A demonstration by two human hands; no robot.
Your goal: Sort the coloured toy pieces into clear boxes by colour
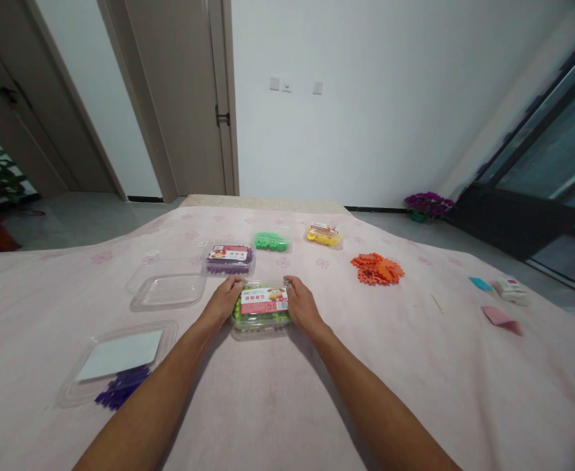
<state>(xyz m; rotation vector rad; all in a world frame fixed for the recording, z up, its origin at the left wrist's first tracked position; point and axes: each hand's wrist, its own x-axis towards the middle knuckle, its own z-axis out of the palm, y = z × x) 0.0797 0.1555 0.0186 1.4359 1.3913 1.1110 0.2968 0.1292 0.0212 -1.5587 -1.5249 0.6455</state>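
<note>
A clear plastic box (260, 320) with a red and white label sits before me, full of lime-green pieces. My left hand (224, 301) grips its left side and my right hand (303, 304) its right side, fingers curled round the far corners. The lid lies over the box; whether it is fully latched I cannot tell. Just behind, to the left, stands a labelled box of purple pieces (229, 259). Farther back are a box of green pieces (272, 242) and a labelled box of yellow pieces (323, 235).
Orange toothed pieces (378, 269) lie loose at right. An open clear container (169, 292) is on the left; nearer is a lid (169, 333) with a white card (120, 355) and purple strips (121, 387). Far right are a pink cloth (500, 319) and a white packet (511, 290).
</note>
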